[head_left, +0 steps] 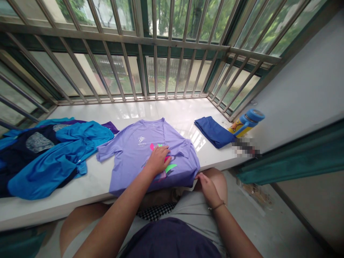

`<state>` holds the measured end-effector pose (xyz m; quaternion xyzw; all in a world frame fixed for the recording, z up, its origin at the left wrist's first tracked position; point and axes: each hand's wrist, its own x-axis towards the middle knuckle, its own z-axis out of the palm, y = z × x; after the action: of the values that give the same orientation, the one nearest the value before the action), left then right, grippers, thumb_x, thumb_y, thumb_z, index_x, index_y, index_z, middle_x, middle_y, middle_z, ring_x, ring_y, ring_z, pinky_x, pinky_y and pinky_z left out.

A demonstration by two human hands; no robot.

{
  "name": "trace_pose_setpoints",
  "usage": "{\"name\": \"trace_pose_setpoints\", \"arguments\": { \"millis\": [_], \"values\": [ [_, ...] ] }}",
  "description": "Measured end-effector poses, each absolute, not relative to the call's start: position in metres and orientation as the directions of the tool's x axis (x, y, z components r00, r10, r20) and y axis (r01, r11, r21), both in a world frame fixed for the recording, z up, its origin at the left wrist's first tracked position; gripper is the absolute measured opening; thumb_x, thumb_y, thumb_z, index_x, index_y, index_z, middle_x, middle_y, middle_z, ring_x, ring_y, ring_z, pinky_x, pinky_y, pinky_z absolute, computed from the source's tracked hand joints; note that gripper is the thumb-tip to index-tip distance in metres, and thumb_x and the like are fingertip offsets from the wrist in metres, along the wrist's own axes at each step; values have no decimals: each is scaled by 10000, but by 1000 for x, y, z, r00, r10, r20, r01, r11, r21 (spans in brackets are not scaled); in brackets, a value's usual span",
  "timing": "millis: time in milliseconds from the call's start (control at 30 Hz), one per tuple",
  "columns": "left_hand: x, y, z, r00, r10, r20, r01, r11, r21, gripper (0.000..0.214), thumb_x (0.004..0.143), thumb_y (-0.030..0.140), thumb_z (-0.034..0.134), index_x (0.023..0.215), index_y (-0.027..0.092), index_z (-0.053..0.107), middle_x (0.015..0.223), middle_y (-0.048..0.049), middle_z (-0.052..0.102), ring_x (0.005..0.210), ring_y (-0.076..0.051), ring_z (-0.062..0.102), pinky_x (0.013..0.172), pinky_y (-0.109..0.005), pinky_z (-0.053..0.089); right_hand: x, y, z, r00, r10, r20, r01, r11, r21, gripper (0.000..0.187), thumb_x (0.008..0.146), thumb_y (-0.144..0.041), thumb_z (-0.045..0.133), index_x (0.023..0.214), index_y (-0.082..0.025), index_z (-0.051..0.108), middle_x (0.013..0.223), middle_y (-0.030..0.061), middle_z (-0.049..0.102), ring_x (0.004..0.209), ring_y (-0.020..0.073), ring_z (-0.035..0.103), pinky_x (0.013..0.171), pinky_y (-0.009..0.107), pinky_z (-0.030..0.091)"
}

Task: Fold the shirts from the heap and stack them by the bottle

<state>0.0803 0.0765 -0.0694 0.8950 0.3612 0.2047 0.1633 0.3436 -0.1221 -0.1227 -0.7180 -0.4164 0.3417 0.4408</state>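
Right hand [205, 183] at front edge of sill [172, 111], fingers pinching hem of lilac T-shirt [134, 154] — left hand [158, 159] open, flat on its print, blue clothes [53, 157] heaped at left end, folded cloth [213, 130] and bottle [245, 123] near right end.

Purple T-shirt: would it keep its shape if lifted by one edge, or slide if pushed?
Likely floppy: the purple T-shirt lies creased and drapes over the ledge. Probably light, being thin fabric. It may slide on that glossy surface unless the left hand pins it.

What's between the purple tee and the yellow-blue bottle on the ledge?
A folded dark blue cloth, seen in the head view. Bare white ledge separates it from the purple tee; its far end reaches the base of the bottle.
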Motion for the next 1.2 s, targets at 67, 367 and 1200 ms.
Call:
{"name": "trace_pose_setpoints", "arguments": {
  "millis": [67,367,1200],
  "values": [
    [80,76,-69,656,713,248,580,-687,438,282,1026,350,656,1273,229,720,1534,-131,669,1459,-312,585,1339,-610,315,344,-119,-129,456,873,-174,164,-275,-947,774,839,-981,503,818,-228,682,862,102,754,863,277,714,838,401,594],
    [80,77,-70,659,710,247,577,-689,439,291,1031,353,639,1283,233,722,1536,-129,667,1465,-310,580,1342,-606,313,342,-108,-134,466,866,-179,106,-255,-961,660,716,-832,780,905,-204,707,822,85,754,792,259,707,787,384,595],
    [79,77,-70,653,709,266,564,-689,454,283,1024,348,664,1272,229,732,1522,-132,679,1459,-322,589,1335,-613,321,338,-101,-157,793,608,-51,234,-379,-895,650,852,-880,424,946,-256,578,921,122,734,992,316,679,888,411,525]
  ]
}}
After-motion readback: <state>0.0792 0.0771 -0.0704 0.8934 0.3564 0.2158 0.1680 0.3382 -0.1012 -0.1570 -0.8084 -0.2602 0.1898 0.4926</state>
